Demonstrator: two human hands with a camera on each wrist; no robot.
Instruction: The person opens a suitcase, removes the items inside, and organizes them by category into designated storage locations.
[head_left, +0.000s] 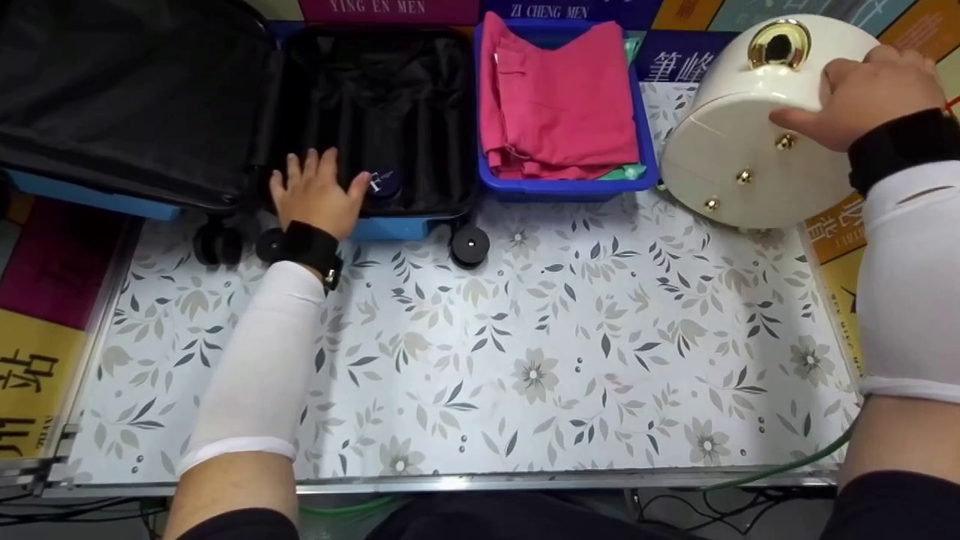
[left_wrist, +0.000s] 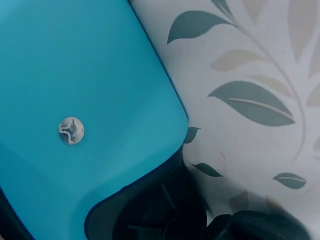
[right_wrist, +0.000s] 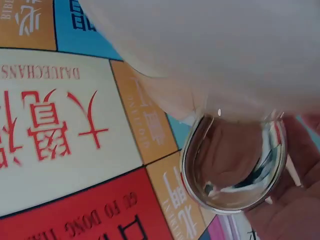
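Observation:
My left hand [head_left: 315, 191] lies flat with fingers spread on the front rim of an open blue suitcase [head_left: 401, 226] lined in black, thumb beside a zip pull. In the left wrist view I see only the suitcase's blue shell [left_wrist: 90, 100], a rivet and a black wheel [left_wrist: 165, 215]. At the far right my right hand [head_left: 862, 94] grips a round cream case [head_left: 742, 135] with gold fittings, tilted on its edge. The right wrist view shows the cream case [right_wrist: 225, 50] close up, a shiny metal ring [right_wrist: 232, 165] and my fingers [right_wrist: 292, 212] beside it.
A blue bin [head_left: 570, 187] holding folded pink clothes [head_left: 559, 97] stands between suitcase and case. The suitcase lid [head_left: 127, 97] lies open to the left. Black wheels [head_left: 470, 246] rest on the floral table cover [head_left: 525, 337]. A green cable [head_left: 787, 465] hangs at the front right edge.

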